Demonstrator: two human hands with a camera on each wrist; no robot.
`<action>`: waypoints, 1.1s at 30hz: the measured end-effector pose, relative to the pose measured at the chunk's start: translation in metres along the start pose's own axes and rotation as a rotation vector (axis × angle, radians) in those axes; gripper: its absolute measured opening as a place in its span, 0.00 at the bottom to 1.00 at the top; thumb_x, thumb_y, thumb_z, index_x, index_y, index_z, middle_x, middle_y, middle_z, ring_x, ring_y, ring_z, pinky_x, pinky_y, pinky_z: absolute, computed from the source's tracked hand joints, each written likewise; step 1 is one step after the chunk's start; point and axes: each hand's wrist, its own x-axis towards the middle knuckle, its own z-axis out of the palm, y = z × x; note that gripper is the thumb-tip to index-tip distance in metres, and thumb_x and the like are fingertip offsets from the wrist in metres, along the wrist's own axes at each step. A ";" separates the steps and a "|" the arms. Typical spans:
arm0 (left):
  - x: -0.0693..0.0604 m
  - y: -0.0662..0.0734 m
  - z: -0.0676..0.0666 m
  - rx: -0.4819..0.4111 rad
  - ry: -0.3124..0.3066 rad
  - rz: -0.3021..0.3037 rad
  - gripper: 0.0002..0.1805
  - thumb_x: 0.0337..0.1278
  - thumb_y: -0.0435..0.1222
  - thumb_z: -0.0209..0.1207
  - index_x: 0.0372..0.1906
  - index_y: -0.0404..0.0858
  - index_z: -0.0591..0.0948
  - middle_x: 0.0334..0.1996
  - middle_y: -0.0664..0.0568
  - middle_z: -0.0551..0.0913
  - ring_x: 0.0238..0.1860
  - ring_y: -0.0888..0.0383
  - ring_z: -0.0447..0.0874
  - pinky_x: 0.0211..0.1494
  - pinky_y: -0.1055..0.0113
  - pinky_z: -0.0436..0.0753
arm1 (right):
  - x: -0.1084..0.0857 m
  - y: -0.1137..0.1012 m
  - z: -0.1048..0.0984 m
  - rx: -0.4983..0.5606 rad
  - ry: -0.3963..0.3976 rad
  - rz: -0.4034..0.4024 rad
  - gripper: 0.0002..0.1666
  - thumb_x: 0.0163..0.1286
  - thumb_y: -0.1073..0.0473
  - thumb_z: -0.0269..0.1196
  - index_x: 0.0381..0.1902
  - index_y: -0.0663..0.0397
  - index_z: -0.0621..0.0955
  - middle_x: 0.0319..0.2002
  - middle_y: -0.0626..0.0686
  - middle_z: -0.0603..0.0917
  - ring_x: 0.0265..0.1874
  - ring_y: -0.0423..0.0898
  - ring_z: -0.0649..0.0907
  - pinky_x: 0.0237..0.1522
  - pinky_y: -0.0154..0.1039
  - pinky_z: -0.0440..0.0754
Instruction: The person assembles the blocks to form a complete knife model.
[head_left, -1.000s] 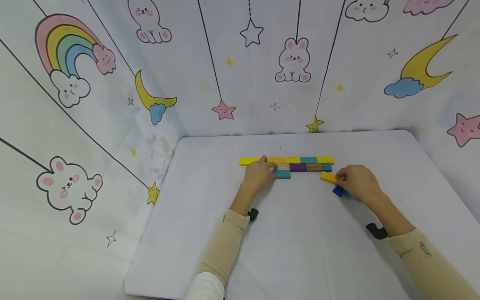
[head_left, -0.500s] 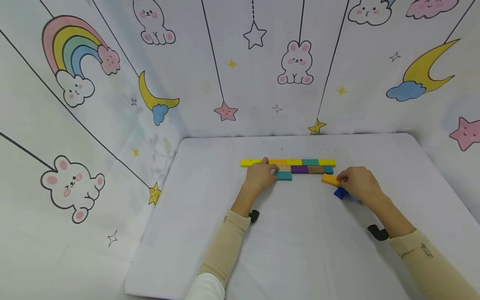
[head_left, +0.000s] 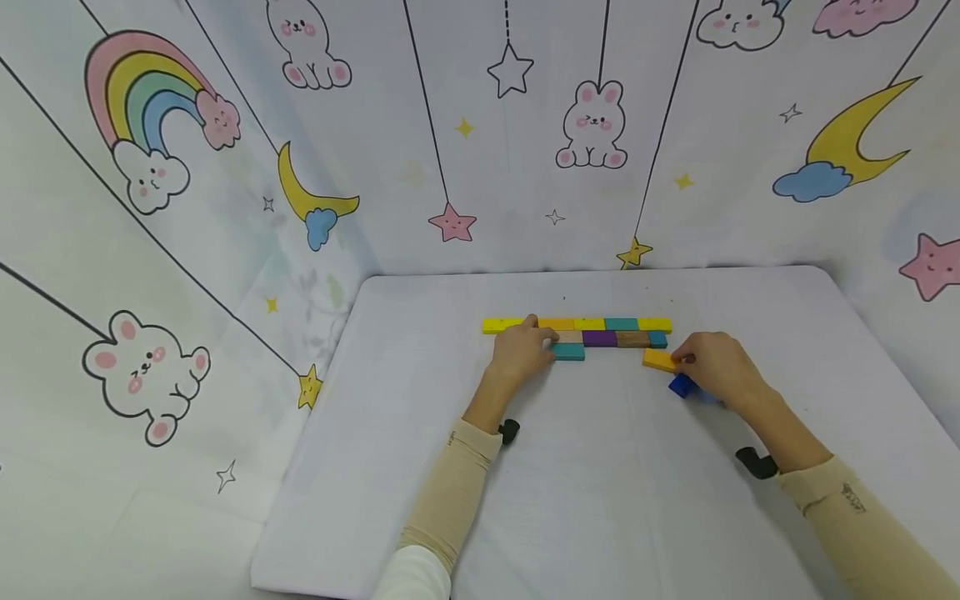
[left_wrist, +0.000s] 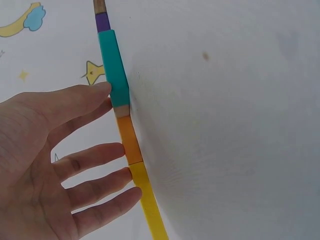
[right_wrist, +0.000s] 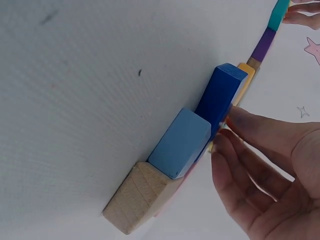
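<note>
The orange block (head_left: 657, 360), pinched by the right hand (head_left: 718, 365), wants level guiding; the straight-fingered left hand (head_left: 519, 352) touches a teal block (head_left: 570, 352).

From above the near side, the head camera faces forward-down across the white table (head_left: 600, 500). Both wrist views, close in, share its purple rectangular block (head_left: 600, 339).

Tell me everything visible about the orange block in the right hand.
The orange block is a plain oblong bar, possibly painted wood. The right hand pinches its right end, hiding that part. It is slightly askew, nearer the person than the block rows and beyond the dark blue block. Other contact is unclear.
</note>
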 end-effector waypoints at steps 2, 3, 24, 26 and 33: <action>0.000 0.000 0.000 0.002 0.001 0.001 0.18 0.69 0.51 0.65 0.62 0.62 0.85 0.57 0.53 0.79 0.35 0.57 0.79 0.38 0.66 0.85 | 0.000 0.000 0.000 -0.001 0.003 -0.011 0.11 0.65 0.67 0.72 0.45 0.67 0.89 0.38 0.62 0.89 0.37 0.56 0.87 0.42 0.56 0.87; 0.000 0.000 0.000 0.001 0.001 0.002 0.18 0.69 0.51 0.65 0.62 0.62 0.86 0.58 0.53 0.79 0.35 0.57 0.79 0.38 0.66 0.85 | 0.000 -0.001 0.001 0.000 0.001 -0.015 0.11 0.65 0.67 0.72 0.45 0.68 0.89 0.38 0.62 0.89 0.37 0.56 0.87 0.42 0.56 0.87; 0.000 0.000 -0.001 0.008 -0.005 0.003 0.18 0.70 0.52 0.64 0.62 0.62 0.85 0.57 0.53 0.79 0.35 0.58 0.79 0.38 0.66 0.85 | 0.009 -0.009 0.007 0.000 -0.003 -0.102 0.09 0.66 0.69 0.71 0.44 0.67 0.90 0.41 0.61 0.89 0.43 0.61 0.87 0.48 0.58 0.86; 0.000 0.000 -0.001 0.011 -0.007 0.002 0.18 0.70 0.52 0.63 0.62 0.62 0.85 0.57 0.53 0.79 0.35 0.58 0.79 0.38 0.66 0.85 | 0.010 -0.009 0.008 -0.003 -0.002 -0.123 0.09 0.65 0.70 0.71 0.43 0.66 0.90 0.42 0.62 0.89 0.44 0.61 0.87 0.48 0.59 0.86; 0.000 0.001 -0.002 0.009 -0.012 0.000 0.18 0.70 0.51 0.63 0.62 0.62 0.85 0.57 0.53 0.79 0.33 0.58 0.78 0.35 0.67 0.83 | 0.012 -0.012 0.010 0.002 0.011 -0.161 0.09 0.65 0.69 0.72 0.43 0.64 0.90 0.41 0.60 0.90 0.44 0.60 0.87 0.48 0.58 0.86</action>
